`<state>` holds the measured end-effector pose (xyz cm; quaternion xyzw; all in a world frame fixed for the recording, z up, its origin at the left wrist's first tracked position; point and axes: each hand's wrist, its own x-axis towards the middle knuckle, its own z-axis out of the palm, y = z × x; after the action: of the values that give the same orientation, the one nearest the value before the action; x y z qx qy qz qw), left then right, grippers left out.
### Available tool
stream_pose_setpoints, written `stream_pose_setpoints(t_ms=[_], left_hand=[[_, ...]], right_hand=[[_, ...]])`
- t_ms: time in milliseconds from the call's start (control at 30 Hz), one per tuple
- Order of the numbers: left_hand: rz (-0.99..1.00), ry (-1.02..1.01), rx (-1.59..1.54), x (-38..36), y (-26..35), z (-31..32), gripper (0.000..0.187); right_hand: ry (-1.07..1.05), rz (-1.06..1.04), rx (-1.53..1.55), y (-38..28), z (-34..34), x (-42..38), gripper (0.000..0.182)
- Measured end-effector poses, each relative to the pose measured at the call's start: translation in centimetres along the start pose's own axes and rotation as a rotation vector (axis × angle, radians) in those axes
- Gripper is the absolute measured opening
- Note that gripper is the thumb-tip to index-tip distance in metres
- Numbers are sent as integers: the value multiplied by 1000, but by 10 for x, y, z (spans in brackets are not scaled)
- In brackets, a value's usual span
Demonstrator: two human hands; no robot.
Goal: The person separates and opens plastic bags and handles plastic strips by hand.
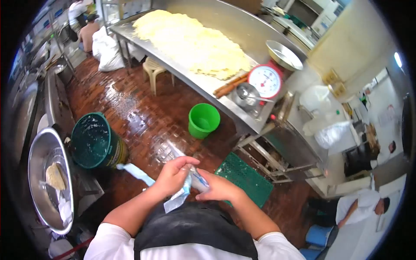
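Note:
Both hands are together in front of my black apron (pixel 190 229), closed around a crumpled clear plastic packet with blue print (pixel 199 181). My left hand (pixel 174 174) grips it from the left, fingers curled over its top. On the other side, my right hand (pixel 220 187) wraps the packet's right end. A light-blue flap (pixel 177 200) hangs below the left hand. Left of that wrist, a flat pale-blue strip (pixel 138 174) shows against the brick floor.
A green bucket (pixel 203 121) and a dark green bin (pixel 93 141) stand on the floor, near a green mat (pixel 245 180). A steel table (pixel 190 77) bears a yellow heap (pixel 190 41) and a red scale (pixel 265 81). A steel basin (pixel 37 173) is left. Other people are farther off.

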<state>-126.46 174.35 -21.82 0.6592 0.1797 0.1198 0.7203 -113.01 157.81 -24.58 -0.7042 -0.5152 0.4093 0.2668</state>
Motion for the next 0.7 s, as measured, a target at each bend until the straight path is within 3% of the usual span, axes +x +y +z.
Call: stream_pose_setpoints(t_ms=[67,100,233,433,600,700], left_hand=[[16,-86,-4,21,5,45,22],[30,-163,90,33,5,65,22],[26,-281,163,86,2,161,22],[147,-399,230,145,34,269,23],[202,-490,90,176,44,313,23],[237,-526,68,201,40,328,25]], right_hand=[[168,109,-11,10,-16,-34,87],[216,168,38,3,-34,-55,69],[472,288,14,77,-69,-123,47],[707,278,-1,130,-152,-202,42],[859,221,-63,148,-207,-234,43],[842,246,-123,145,-236,-244,44]])
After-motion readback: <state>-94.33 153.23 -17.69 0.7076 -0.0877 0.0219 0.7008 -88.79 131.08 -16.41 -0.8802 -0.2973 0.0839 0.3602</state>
